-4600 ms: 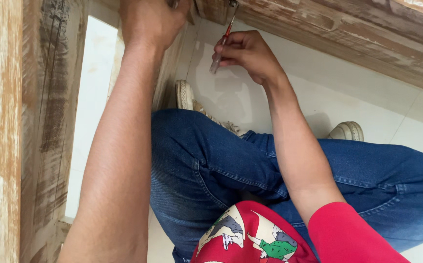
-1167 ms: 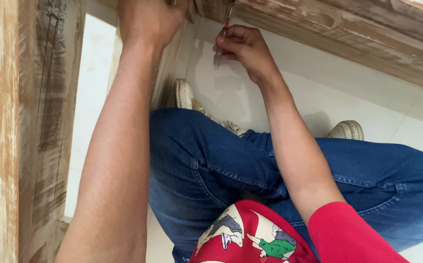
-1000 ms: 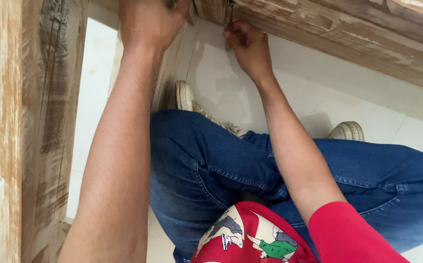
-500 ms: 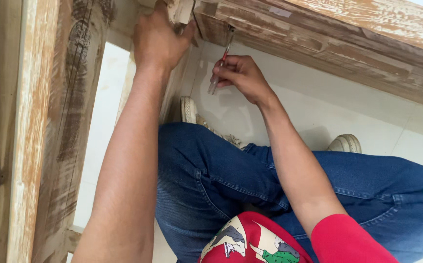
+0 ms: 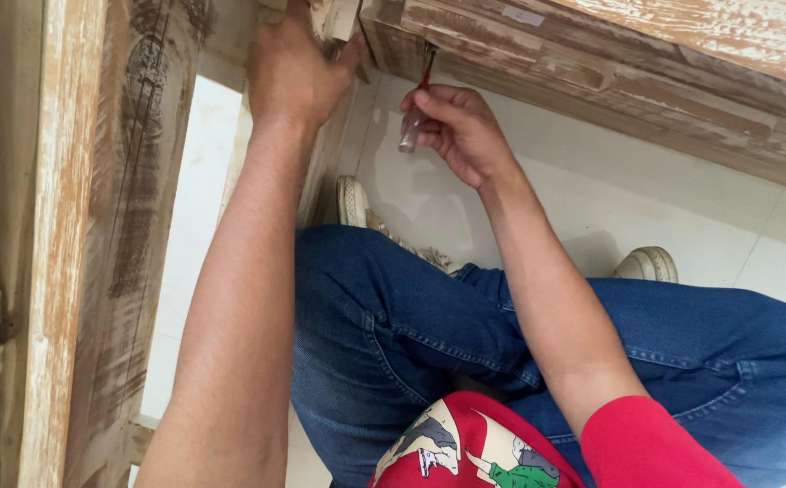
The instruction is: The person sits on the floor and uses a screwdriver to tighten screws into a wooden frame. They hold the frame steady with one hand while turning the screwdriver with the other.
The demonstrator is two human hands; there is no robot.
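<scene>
Head view showed a distressed whitewashed wooden frame (image 5: 76,235) with its upper rail (image 5: 646,81) slanting across the top right (a tiled floor (image 5: 646,199) lay beneath). At their corner joint, the left hand (image 5: 295,72) gripped the wood. Just beside it, the right hand (image 5: 454,131) pinched a small red-shafted screwdriver (image 5: 415,104), tip against the rail's underside.

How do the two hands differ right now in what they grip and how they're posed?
The left hand wraps a whitewashed wooden post at the frame's corner, fingers hidden behind it; the right hand pinches a red-handled screwdriver, its tip pointed up into the wooden rail. The left arm reaches higher and straighter; the right bends at the wrist. Both are bare and raised over the person's jeans.
</scene>
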